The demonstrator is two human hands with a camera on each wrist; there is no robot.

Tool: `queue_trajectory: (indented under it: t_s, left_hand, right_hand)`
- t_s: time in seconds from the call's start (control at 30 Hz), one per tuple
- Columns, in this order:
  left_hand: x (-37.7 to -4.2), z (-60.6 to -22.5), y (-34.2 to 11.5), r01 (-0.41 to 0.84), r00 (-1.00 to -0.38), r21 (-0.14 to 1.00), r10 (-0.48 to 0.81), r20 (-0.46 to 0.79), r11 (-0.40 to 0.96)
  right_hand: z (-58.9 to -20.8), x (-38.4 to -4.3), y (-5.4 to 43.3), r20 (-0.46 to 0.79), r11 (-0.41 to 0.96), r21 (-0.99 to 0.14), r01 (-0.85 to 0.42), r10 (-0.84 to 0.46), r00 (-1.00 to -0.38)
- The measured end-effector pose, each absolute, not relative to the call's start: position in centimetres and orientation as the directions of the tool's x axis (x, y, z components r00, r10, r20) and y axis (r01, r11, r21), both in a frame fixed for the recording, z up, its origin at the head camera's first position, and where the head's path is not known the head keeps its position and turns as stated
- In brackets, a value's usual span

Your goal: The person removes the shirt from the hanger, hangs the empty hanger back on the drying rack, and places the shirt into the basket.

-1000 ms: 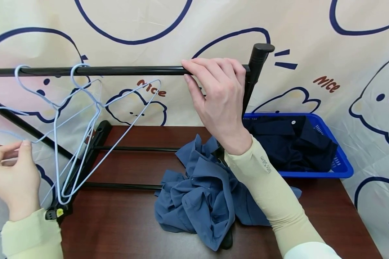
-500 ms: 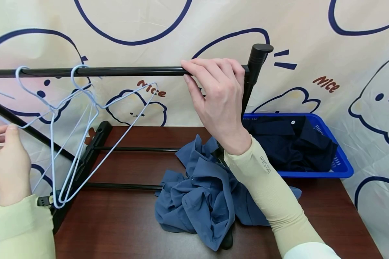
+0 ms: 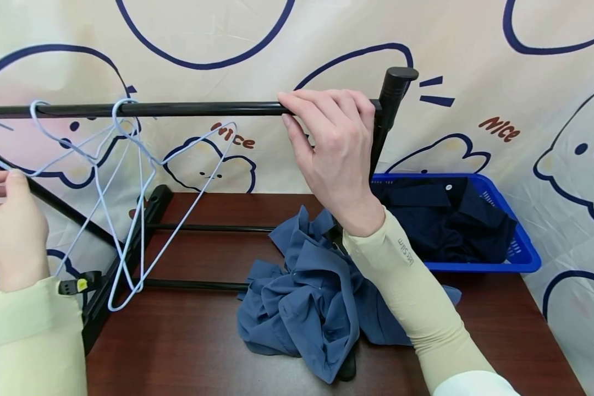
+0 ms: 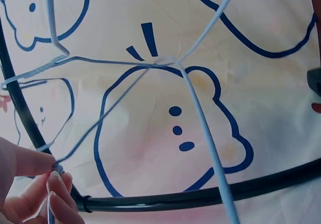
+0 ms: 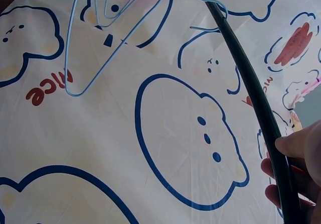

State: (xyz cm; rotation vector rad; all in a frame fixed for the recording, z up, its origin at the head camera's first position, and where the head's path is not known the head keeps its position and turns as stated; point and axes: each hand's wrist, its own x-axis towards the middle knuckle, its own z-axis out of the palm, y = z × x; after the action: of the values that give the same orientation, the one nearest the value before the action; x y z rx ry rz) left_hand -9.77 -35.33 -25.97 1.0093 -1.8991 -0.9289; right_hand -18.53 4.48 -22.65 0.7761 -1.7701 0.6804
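At the left of the head view, my left hand [image 3: 12,231] pinches a light-blue wire hanger between thumb and fingers. The left wrist view shows this pinch on a corner of the hanger [image 4: 204,128]. Several such hangers hang bunched by their hooks [image 3: 114,116] on a black horizontal bar [image 3: 203,109], wires crossing one another. Near the bar's right end, my right hand [image 3: 334,148] holds it, fingers over the top and thumb below. In the right wrist view, fingers and thumb lie around the bar [image 5: 251,86].
A crumpled slate-blue garment [image 3: 302,308] lies on the brown table [image 3: 188,341], over part of the rack's base. Behind it at right stands a blue basket [image 3: 495,268] holding a dark navy garment [image 3: 440,220]. A black upright post [image 3: 391,104] rises at the bar's right end.
My left hand has moved left and upward, drawing the pinched hanger's corner along. The hung hangers have swung and spread apart somewhat. My right hand has stayed on the bar.
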Motion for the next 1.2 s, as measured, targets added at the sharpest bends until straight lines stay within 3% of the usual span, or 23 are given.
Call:
queue_trajectory:
  t_s: [0.6,0.87,1.2]
  left_hand:
    - [-11.1,-26.0,-34.7,-0.273,-0.39,0.766,-0.795,0.465,0.582]
    - [-10.7,-24.9,-35.3,-0.326,-0.446,0.78,-0.815,0.371,0.534]
    - [-10.5,-23.5,-35.8,-0.368,-0.465,0.799,-0.838,0.286,0.476]
  right_hand:
    - [-22.6,-18.6,4.6,0.952,0.625,-0.085,-0.776,-0.178,-0.248]
    - [-22.7,-18.5,4.7,0.952,0.624,-0.096,-0.775,-0.169,-0.254]
    - [-22.7,-18.5,4.8,0.951,0.634,-0.085,-0.768,-0.179,-0.253]
